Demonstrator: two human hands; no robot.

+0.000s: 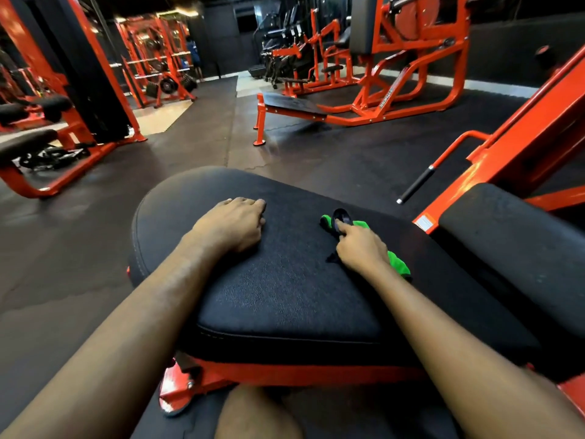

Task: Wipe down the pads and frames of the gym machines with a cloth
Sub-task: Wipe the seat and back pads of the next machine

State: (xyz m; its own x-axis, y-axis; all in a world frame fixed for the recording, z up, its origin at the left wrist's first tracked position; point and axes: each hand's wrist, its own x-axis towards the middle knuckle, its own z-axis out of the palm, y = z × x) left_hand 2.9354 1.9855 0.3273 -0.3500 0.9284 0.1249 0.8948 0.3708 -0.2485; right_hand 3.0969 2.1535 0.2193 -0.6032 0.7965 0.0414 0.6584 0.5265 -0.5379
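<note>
Listing first what we cannot see in full:

- Cloth (pixel 397 264), green, one. Most of it is covered by the right hand (pixel 361 245). Only a bunched end beyond the knuckles and a fold beside the wrist show. It lies on the right part of the seat pad (pixel 285 280).
- Dark object (pixel 342 216), one, small and rounded, at the tip of the right forefinger. We cannot tell whether it belongs to the cloth or is a separate thing.
- Frame (pixel 300 373), orange. Under the seat pad only one crossbar shows, and the rest is hidden by the pad and our arms.
- Second pad (pixel 512 248), black, cut off by the right edge.
- Knee (pixel 253 416), one, cut off by the bottom edge.
- Far machines (pixel 395 74), orange, several. They overlap in dim light, so we give no count.
- Person (pixel 193 53) in a blue top, one, far off at the back, too small to make out.

Counted items in plain view:

- Hands, two, both on the seat pad and well apart.
- Left hand (pixel 232 223): palm down on the pad's left part, fingers loosely bent over the surface, holding nothing.
- Right hand: fingers curled down onto the cloth and gripping it, forefinger stretched forward to the dark object.
- Seat pad, one, black and grained, with a rounded far end.
- Handle (pixel 416 183), one, with a black grip on an orange bar, beyond the pad to the right.
- White label (pixel 424 222), one, on the orange beam between the two pads. Its print is unreadable.
- Floor (pixel 79 248), dark rubber matting.
</note>
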